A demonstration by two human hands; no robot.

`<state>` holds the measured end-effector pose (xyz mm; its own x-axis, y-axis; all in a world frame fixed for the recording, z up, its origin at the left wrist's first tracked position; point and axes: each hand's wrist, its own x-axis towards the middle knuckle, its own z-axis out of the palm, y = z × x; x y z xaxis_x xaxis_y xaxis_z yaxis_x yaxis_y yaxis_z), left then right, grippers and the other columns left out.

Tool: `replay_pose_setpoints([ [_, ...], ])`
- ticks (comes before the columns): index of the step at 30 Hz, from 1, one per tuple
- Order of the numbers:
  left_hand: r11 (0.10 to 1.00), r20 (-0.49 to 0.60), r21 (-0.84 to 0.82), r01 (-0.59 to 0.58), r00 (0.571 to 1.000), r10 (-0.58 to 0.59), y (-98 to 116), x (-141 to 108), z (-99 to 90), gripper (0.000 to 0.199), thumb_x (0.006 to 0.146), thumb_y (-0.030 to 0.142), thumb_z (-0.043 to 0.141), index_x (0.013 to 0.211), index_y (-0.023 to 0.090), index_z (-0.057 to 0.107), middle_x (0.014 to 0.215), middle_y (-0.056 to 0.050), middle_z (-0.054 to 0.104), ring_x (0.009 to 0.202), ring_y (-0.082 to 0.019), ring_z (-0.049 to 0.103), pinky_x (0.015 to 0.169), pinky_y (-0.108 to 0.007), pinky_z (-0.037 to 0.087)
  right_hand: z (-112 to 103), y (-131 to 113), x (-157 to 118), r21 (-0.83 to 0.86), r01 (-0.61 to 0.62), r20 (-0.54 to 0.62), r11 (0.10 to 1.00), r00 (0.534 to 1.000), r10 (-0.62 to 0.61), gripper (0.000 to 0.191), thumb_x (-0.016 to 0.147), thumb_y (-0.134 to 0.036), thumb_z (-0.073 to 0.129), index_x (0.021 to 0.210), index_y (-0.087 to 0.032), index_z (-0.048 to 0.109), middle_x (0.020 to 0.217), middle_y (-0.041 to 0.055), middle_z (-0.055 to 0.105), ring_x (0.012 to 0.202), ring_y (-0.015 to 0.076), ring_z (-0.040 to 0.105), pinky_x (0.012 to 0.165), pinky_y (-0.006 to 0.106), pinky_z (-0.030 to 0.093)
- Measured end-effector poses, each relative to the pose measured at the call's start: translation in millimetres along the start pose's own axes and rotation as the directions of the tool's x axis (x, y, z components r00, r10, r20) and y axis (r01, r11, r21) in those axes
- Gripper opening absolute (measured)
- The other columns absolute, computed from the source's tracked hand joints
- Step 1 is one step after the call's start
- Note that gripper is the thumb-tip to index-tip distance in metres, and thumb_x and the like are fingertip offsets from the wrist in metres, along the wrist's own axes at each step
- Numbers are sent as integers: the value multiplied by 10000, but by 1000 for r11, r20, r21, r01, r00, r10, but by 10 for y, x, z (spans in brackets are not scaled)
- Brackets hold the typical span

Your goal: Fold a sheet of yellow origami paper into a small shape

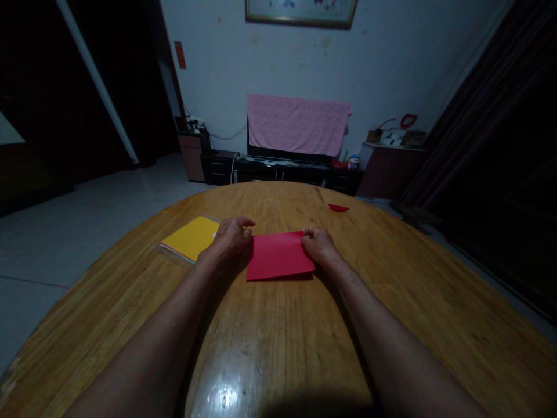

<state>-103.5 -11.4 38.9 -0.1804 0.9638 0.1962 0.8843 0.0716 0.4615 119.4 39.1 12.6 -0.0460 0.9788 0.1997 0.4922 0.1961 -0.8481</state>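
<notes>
Toward the near middle of the wooden surface [282,331], a red paper sheet [278,256] lies flat between the hands, its long edges running roughly across the view. The hands are apart, with the left hand [230,238] curled over the sheet's left edge and the right hand [319,244] at its far right corner; whether either one actually pinches the paper cannot be told. Just beside the left hand is a yellow paper stack [190,238] in a clear plastic sleeve. A small red scrap [338,208] lies well apart, near the far edge of the surface. Beyond the surface, a pink towel [298,125] hangs over a dark screen [282,154] on a low black cabinet [282,172], below a framed picture [301,11] on the wall [209,64].
</notes>
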Motion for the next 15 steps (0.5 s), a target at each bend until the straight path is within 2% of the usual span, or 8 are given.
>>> replay_pose_setpoints([
  [3,997,12,-6,-75,997,75,119,4,107,243,784,217,535,940,198,720,891,-71,712,867,-207,642,789,-293,472,-142,112,-16,19,27,-16,999,1000,-27,182,590,-111,487,564,-194,647,458,-40,534,468,110,466,463,205,337],
  [7,990,48,-21,-140,989,140,255,21,260,208,768,173,527,838,200,721,840,-68,710,843,-217,645,765,-305,478,-254,270,-21,81,-19,-90,997,996,26,206,615,-165,510,718,-176,687,536,-18,589,511,125,506,491,220,378],
  [9,989,-2,-35,-144,990,144,288,26,320,259,773,139,505,912,193,717,918,-78,707,904,-223,637,804,-312,477,-290,301,-17,122,-37,-153,992,987,56,257,611,-180,520,804,-161,690,581,-8,612,529,128,522,500,221,393],
  [12,987,-131,-121,-103,988,87,294,34,382,397,785,136,496,1160,147,627,1092,-107,671,965,-215,624,858,-312,472,-319,275,-22,210,-31,-198,977,977,74,333,612,-201,520,905,-149,671,644,3,636,537,123,537,497,215,402],
  [15,959,-91,-283,8,995,-35,290,43,425,387,834,242,488,1189,142,606,1051,-98,692,917,-189,648,813,-280,490,-300,209,-48,374,-21,-188,927,977,98,342,608,-206,514,919,-148,643,690,12,652,532,122,550,487,212,409],
])
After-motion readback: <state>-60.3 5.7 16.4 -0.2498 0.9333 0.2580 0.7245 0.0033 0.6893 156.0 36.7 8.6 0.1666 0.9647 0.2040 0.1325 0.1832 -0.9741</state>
